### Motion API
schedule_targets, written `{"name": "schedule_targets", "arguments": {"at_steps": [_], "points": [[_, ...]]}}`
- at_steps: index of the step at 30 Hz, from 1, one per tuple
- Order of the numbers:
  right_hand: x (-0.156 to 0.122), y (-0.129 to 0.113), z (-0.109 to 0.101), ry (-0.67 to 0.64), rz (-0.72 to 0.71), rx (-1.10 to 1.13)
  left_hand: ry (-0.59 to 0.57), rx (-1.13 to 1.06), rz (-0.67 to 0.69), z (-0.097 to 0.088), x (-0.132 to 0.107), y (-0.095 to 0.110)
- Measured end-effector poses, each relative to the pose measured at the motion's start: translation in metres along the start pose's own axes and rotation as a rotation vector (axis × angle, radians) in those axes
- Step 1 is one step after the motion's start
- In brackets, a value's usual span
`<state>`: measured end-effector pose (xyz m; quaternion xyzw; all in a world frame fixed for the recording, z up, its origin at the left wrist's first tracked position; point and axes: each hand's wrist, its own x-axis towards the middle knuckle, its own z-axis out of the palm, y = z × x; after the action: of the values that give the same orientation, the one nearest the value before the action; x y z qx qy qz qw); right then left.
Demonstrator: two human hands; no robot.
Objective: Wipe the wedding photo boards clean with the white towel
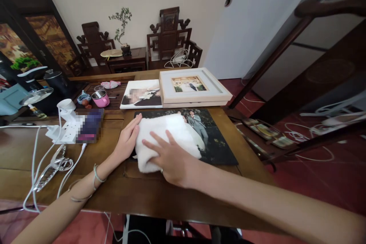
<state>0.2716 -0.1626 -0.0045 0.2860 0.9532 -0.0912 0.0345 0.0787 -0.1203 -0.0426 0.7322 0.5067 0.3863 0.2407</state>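
Observation:
A folded white cloth (174, 127) lies on a dark photo panel (219, 146) that shows a couple in wedding clothes. My right hand (174, 160) rests on the cloth with its fingers spread, pressing it against the panel; the palm's underside is hidden. At the panel's left edge, my left hand (127, 140) has its fingers stretched out alongside the cloth. The cloth covers much of the panel's left half, and its near edge is rolled over. Both lie on the wooden table (183, 202).
Behind the panel are a pale framed picture (164, 95) and a white photo board (140, 103). On the left stand a pink cup (100, 99), a power strip (67, 131) with white cables, a phone (95, 116) and a clear hair clip (53, 169). Carved chairs (169, 32) line the wall.

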Motion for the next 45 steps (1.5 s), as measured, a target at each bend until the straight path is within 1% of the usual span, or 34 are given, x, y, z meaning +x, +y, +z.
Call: {"name": "schedule_targets", "arguments": {"at_steps": [2, 4, 5, 7, 10, 12, 14, 15, 17, 20, 22, 24, 26, 28, 30, 33, 35, 37, 38, 40, 41, 43, 45], "points": [[-0.016, -0.004, 0.001, 0.0, -0.114, 0.069, -0.007, 0.029, 0.009, 0.001, -0.001, 0.0], [-0.035, -0.003, 0.002, 0.001, -0.156, 0.147, -0.031, 0.078, 0.04, 0.003, -0.002, 0.0], [-0.044, -0.001, 0.002, 0.002, -0.144, 0.177, -0.047, 0.108, 0.056, 0.003, -0.003, 0.001], [-0.058, 0.006, 0.002, 0.03, -0.063, 0.208, -0.087, 0.169, 0.077, 0.005, -0.005, 0.002], [-0.06, 0.025, -0.002, 0.117, 0.102, 0.218, -0.177, 0.247, 0.09, 0.006, -0.006, 0.003], [-0.048, 0.039, -0.007, 0.197, 0.219, 0.253, -0.236, 0.285, 0.104, 0.007, -0.007, 0.002], [-0.028, 0.052, -0.015, 0.28, 0.291, 0.332, -0.262, 0.302, 0.119, 0.008, -0.007, 0.0], [-0.015, 0.057, -0.02, 0.317, 0.297, 0.375, -0.265, 0.305, 0.128, 0.008, -0.007, -0.001], [0.012, 0.063, -0.03, 0.362, 0.255, 0.431, -0.26, 0.309, 0.143, 0.008, -0.006, -0.002], [0.049, 0.064, -0.042, 0.342, 0.178, 0.437, -0.247, 0.329, 0.168, 0.008, -0.005, -0.003], [0.065, 0.06, -0.047, 0.307, 0.138, 0.431, -0.237, 0.33, 0.2, 0.008, -0.004, -0.003], [0.072, 0.058, -0.049, 0.281, 0.114, 0.422, -0.226, 0.318, 0.235, 0.008, -0.003, -0.004], [0.069, 0.059, -0.049, 0.277, 0.122, 0.412, -0.214, 0.314, 0.239, 0.008, -0.003, -0.004], [0.057, 0.066, -0.046, 0.292, 0.15, 0.402, -0.212, 0.319, 0.207, 0.008, -0.004, -0.004], [0.037, 0.079, -0.043, 0.309, 0.2, 0.387, -0.232, 0.32, 0.172, 0.008, -0.005, -0.004], [-0.002, 0.105, -0.037, 0.323, 0.306, 0.353, -0.257, 0.312, 0.151, 0.008, -0.006, -0.003], [-0.03, 0.123, -0.031, 0.318, 0.38, 0.319, -0.244, 0.299, 0.148, 0.008, -0.006, -0.002], [-0.056, 0.135, -0.023, 0.289, 0.459, 0.254, -0.219, 0.282, 0.147, 0.008, -0.006, -0.001], [-0.067, 0.137, -0.017, 0.265, 0.487, 0.214, -0.209, 0.276, 0.146, 0.008, -0.005, -0.001], [-0.087, 0.131, -0.004, 0.226, 0.494, 0.133, -0.204, 0.273, 0.143, 0.008, -0.005, -0.001], [-0.096, 0.123, 0.002, 0.216, 0.46, 0.107, -0.208, 0.275, 0.142, 0.008, -0.005, -0.001], [-0.11, 0.099, 0.014, 0.215, 0.346, 0.08, -0.218, 0.276, 0.139, 0.007, -0.004, -0.002], [-0.121, 0.071, 0.02, 0.181, 0.232, 0.086, -0.22, 0.267, 0.136, 0.007, -0.003, -0.002]]}}
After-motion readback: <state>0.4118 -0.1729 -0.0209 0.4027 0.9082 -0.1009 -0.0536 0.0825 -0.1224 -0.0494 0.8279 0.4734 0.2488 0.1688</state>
